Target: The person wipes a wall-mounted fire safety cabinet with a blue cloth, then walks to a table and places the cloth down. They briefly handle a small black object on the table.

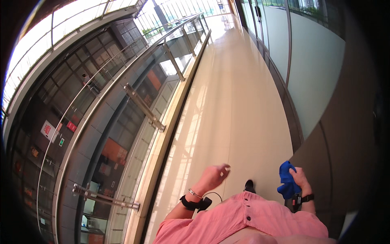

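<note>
A crumpled blue cloth [287, 181] hangs from my right hand [300, 178], whose fingers are closed on its upper part. My left hand [215, 176] is held in front of my body over the floor, slightly blurred, with its fingers loosely curled and no object seen in it. A metal bracelet [195, 193] and a black strap with a small device [195, 203] circle the left wrist. Another black band with a small device [301, 199] sits on the right wrist. One dark shoe [249, 185] shows below the pink shirt [268, 210].
A glossy beige tiled floor [234, 100] stretches ahead as a walkway. Along the left runs a metal-post railing [146, 106] with glass, above an open drop. Frosted glass panels [313, 67] and a dark wall [338, 152] line the right. A distant person [88, 80] stands across the atrium.
</note>
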`<state>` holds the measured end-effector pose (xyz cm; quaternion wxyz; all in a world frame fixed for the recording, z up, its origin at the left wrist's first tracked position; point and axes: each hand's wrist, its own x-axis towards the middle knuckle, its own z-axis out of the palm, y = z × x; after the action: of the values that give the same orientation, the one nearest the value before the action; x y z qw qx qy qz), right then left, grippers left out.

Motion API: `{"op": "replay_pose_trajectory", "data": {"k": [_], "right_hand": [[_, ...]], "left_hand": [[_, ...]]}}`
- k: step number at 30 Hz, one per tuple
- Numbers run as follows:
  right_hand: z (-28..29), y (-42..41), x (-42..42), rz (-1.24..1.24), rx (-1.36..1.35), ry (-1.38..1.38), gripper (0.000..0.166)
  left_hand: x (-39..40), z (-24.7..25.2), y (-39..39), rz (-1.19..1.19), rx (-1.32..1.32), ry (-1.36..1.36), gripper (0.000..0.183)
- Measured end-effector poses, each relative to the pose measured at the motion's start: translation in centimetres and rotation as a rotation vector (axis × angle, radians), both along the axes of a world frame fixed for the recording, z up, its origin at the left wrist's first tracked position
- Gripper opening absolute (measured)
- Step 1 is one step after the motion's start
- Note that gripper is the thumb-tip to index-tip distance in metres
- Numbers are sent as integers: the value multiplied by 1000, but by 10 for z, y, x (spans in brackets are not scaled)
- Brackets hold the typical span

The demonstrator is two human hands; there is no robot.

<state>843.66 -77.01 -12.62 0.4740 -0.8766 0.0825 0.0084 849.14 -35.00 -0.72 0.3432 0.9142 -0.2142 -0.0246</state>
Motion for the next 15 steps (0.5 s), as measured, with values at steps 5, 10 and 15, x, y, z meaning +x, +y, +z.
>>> {"op": "replay_pose_trajectory", "data": {"k": [5, 10, 15], "right_hand": [[-6, -3, 233, 146, 76, -12, 33], [5, 36, 468, 422, 58, -13, 35], [2, 32, 684, 509, -60, 11, 38]], "left_hand": [[180, -55, -54, -519, 78, 218, 26], [339, -156, -60, -595, -479, 875, 29], [536, -136, -79, -715, -460, 955, 29]]}}
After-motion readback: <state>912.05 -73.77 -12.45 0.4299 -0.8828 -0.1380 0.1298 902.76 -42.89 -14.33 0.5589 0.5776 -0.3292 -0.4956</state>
